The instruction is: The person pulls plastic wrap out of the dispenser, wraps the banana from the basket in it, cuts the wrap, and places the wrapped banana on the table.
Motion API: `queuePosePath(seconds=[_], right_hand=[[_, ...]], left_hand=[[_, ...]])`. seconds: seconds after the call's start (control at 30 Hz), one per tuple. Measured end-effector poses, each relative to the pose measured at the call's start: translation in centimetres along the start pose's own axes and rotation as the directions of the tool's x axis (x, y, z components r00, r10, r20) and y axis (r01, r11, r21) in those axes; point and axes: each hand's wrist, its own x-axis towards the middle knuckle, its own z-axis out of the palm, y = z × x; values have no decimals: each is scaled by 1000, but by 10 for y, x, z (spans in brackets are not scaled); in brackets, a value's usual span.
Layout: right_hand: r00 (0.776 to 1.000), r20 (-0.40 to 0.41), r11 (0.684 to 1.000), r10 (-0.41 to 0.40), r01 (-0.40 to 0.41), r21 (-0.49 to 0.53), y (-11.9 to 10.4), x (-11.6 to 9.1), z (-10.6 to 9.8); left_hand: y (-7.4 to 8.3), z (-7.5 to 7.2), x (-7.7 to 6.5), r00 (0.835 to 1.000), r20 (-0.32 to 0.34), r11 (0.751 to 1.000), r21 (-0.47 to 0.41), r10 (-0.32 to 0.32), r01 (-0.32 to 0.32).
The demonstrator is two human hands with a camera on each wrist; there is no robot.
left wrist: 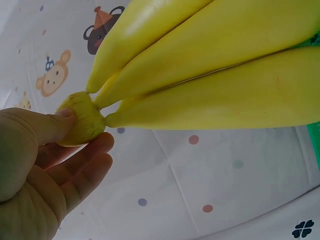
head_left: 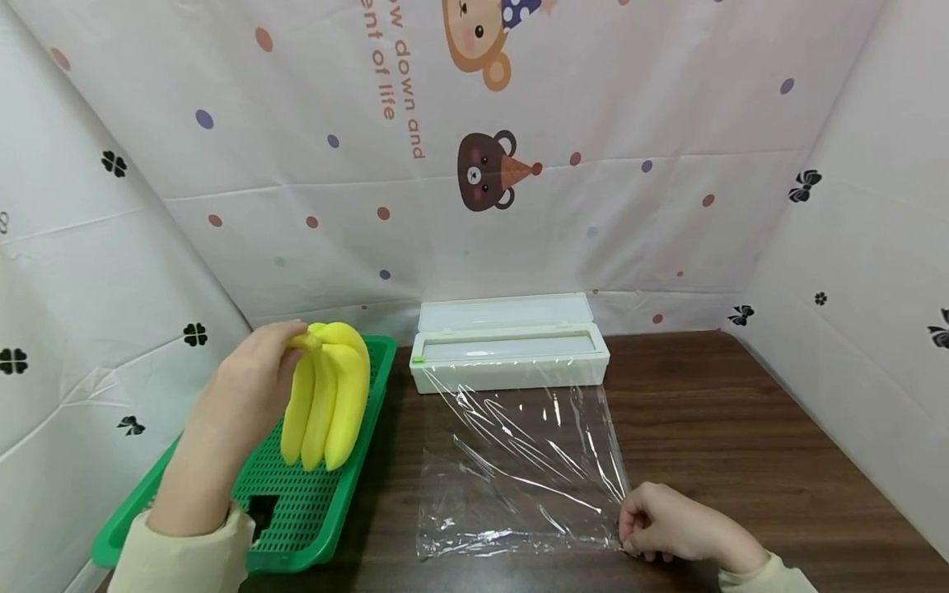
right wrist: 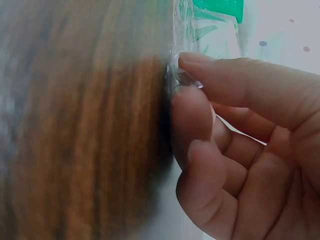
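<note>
My left hand [head_left: 252, 395] pinches a bunch of yellow bananas [head_left: 326, 395] by its stem, and the fruit hangs over the green basket [head_left: 385, 362]. In the left wrist view the thumb lies on the stem [left wrist: 82, 120] with fingertips beneath it. My right hand [head_left: 675, 523] pinches the near right corner of a sheet of clear plastic wrap [head_left: 519, 469]. A gathered bit of wrap shows between thumb and finger in the right wrist view. From there the wrap stretches back to a white dispenser box [head_left: 511, 375] with its lid raised.
The brown wooden table [head_left: 697, 403] extends right of the wrap to a patterned white cloth wall [head_left: 853, 329]. Another printed cloth [head_left: 593, 206] hangs behind the dispenser. The basket stands at the left, beside the left cloth wall.
</note>
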Motion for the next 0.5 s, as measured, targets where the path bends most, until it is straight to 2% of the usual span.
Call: queuePosePath(seconds=[0.5], right_hand=[[1000, 0, 1000, 17, -17, -1, 0, 0, 0]], left_hand=[[8, 5, 6, 996, -26, 996, -6, 89, -89]])
